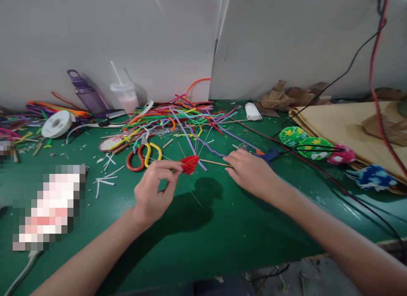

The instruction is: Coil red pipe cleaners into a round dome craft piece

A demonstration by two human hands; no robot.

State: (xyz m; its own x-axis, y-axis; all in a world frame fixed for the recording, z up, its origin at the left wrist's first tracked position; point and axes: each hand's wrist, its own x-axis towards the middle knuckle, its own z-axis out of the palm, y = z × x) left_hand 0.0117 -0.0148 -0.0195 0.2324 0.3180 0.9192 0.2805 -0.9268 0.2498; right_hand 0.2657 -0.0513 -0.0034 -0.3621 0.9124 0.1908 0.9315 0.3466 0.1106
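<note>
A small red fuzzy piece (190, 164), roughly leaf-shaped, is pinched between the thumb and fingers of my left hand (155, 188). To its right, a thin wooden stick (214, 162) stretches from near the red piece to the fingertips of my right hand (249, 171), which are closed on its end. Whether stick and red piece touch is unclear. Just beyond my right hand lies a blue glue gun (270, 155) with an orange part, partly hidden by the hand. Fine pale strands cross the space around the red piece.
Scissors (136, 161) with red and yellow handles lie behind my left hand. Coloured pipe cleaners (178, 115) are heaped at the wall, near a cup (125, 96), purple bottle (87, 94) and white spool (57, 124). Cables (337, 194) and patterned fabric pieces (314, 147) occupy the right.
</note>
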